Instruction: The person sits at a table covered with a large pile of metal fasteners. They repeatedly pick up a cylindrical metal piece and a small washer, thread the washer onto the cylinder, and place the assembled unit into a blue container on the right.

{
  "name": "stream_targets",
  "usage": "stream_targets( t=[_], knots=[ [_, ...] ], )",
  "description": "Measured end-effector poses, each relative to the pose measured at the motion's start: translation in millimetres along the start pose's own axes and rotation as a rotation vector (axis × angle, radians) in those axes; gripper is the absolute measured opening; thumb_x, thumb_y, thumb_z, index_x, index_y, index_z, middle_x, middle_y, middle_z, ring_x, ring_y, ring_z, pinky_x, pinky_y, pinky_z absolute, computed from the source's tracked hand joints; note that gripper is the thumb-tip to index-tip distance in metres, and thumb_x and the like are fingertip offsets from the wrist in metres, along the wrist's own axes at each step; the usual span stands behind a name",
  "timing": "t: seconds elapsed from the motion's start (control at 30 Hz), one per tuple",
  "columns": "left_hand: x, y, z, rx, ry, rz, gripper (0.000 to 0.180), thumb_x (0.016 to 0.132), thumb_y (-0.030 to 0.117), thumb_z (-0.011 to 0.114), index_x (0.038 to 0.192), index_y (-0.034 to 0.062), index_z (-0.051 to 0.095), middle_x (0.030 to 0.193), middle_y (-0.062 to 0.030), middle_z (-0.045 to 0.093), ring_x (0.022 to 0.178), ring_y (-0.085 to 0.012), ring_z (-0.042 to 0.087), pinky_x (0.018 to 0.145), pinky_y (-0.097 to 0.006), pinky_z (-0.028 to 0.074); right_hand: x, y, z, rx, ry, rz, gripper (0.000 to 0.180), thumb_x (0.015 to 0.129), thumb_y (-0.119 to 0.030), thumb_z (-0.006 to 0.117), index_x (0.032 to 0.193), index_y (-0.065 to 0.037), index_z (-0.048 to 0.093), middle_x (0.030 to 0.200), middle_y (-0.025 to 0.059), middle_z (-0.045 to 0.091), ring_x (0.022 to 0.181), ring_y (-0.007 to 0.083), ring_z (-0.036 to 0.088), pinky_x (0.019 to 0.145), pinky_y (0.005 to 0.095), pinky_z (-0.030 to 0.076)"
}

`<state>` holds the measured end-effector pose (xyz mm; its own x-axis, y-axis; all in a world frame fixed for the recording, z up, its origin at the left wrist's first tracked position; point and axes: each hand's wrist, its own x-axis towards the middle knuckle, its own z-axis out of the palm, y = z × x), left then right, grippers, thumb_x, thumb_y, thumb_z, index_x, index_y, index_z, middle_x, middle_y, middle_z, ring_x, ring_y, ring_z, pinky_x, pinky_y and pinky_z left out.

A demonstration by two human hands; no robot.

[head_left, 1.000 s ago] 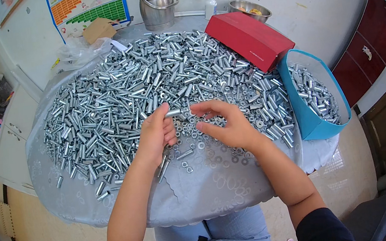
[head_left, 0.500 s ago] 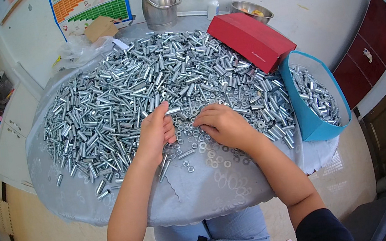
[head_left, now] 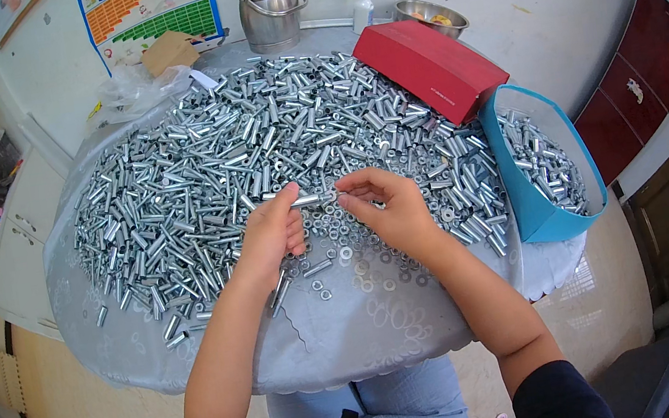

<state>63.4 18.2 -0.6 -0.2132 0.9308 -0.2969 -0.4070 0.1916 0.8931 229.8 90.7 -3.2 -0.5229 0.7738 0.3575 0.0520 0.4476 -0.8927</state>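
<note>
Left hand (head_left: pixel 271 233): fingers are curling closed, thumb and forefinger gripping a metal sleeve (head_left: pixel 308 201) that is pointing sideways toward the other hand. Right hand (head_left: pixel 392 205): thumb and fingertips are nearly meeting, apparently pinching a small metal part (head_left: pixel 341 193) just beside the sleeve's free end. Washer or nut: too small to tell. Whether the two are touching: cannot tell.

Both hands are hovering above the near side of the table, over scattered flat washers (head_left: pixel 346 253). Two hex nuts (head_left: pixel 325 295) are lying on the grey tablecloth (head_left: pixel 353 343) nearer the body.

Progress, judged from layout: the piece in hand is looking unfinished, since the small part is not visibly seated on the sleeve. A batch of similar metal pieces (head_left: pixel 547 170) is filling much of the blue fabric bin (head_left: pixel 530 211) at right; whether these are fully assembled is not resolving at this scale. A far larger loose heap of sleeves and bolts (head_left: pixel 202 176) is covering most of the tabletop, so most of the stock is apparently remaining. A red box (head_left: pixel 430 67) is resting behind the bin, contents not showing.
</note>
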Motion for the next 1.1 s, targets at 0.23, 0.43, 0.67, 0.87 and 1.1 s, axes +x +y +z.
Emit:
stream_targets(
  t=[0.23,0.43,0.67,0.87,1.1],
  knots=[
    [-0.1,-0.1,2.5,0.052,-0.032,-0.007,0.041,0.086,0.040,0.052,0.059,0.0150,0.034,0.050,0.0055,0.030,0.042,-0.0066,0.030,0.042,-0.024,0.030,-1.5,1.4,2.8,0.192,0.026,0.041,0.019,0.078,-0.004,0.063,0.096,0.001,0.061,0.089,0.0075,0.063,0.081,0.0124,0.060,0.074,0.0245,0.048],
    [0.0,-1.7,2.0,0.050,-0.071,0.002,0.043,0.088,0.041,0.050,0.058,0.0147,0.033,0.051,0.0050,0.031,0.043,-0.0065,0.030,0.043,-0.023,0.031,-3.7,-1.6,5.2,0.213,0.002,0.063,0.018,0.079,0.000,0.061,0.097,0.002,0.059,0.093,0.0072,0.062,0.085,0.0108,0.059,0.076,0.0225,0.047],
    [0.0,-1.9,1.8,0.067,-0.083,-0.005,0.043,0.088,0.041,0.049,0.058,0.0148,0.034,0.052,0.0047,0.031,0.044,-0.0069,0.031,0.044,-0.023,0.031,-3.4,-1.4,5.3,0.125,0.010,0.017,0.017,0.079,0.001,0.060,0.096,0.003,0.061,0.093,0.0076,0.062,0.084,0.0113,0.059,0.076,0.0228,0.047],
    [-0.1,-1.0,1.6,0.065,-0.089,-0.019,0.042,0.087,0.041,0.050,0.058,0.0147,0.034,0.052,0.0044,0.032,0.044,-0.0070,0.032,0.044,-0.023,0.031,-4.2,0.9,6.2,0.113,0.042,0.001,0.018,0.079,0.001,0.060,0.097,0.002,0.061,0.093,0.0080,0.062,0.085,0.0118,0.059,0.077,0.0234,0.047],
    [1.1,-2.2,0.7,0.058,-0.085,-0.018,0.042,0.087,0.042,0.050,0.059,0.0144,0.034,0.053,0.0048,0.032,0.044,-0.0070,0.032,0.044,-0.023,0.031,-5.7,-5.8,5.6,0.069,-0.008,-0.013,0.024,0.079,0.001,0.059,0.103,0.000,0.061,0.095,0.0084,0.061,0.087,0.0126,0.058,0.079,0.0240,0.047]
  ],
)
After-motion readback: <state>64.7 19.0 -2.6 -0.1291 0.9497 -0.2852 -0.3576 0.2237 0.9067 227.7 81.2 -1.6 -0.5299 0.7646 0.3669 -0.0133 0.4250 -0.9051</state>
